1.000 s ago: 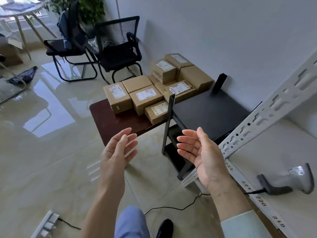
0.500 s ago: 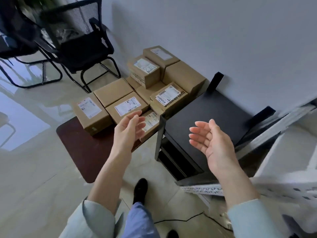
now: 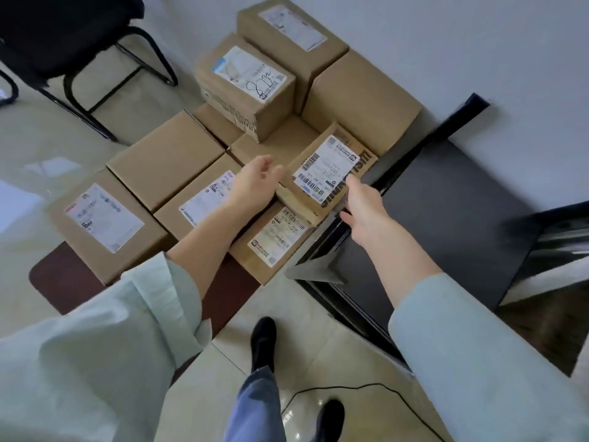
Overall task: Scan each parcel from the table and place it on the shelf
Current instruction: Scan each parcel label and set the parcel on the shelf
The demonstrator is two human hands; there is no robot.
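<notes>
Meanwhile, both hands reached to one cardboard parcel (image 3: pixel 325 173), the box with a white barcode label on top, which lay tilted on the other boxes stacked on the dark brown table (image 3: pixel 57 275). The left hand (image 3: pixel 255 183) sat at that parcel's left edge with its fingers curled down against the side; whether they actually gripped the cardboard could not be told. The right hand (image 3: pixel 360 205) was at the parcel's right front edge, thumb up by the label's corner and fingers tucked along the side, touching or nearly touching it; a firm hold could not be confirmed.

Just in front of that parcel lay a lower labelled box (image 3: pixel 274 240), and to its left a labelled box (image 3: pixel 197 202) partly under the left forearm, then another labelled box (image 3: pixel 102 218) at the table's left end. Behind the parcel stood a taller box with handwriting on its label (image 3: pixel 245 87). Right of the parcel was a black shelf unit (image 3: pixel 446 224), touching the table's end. A black chair (image 3: pixel 63 43) stood well behind the table's left side.
</notes>
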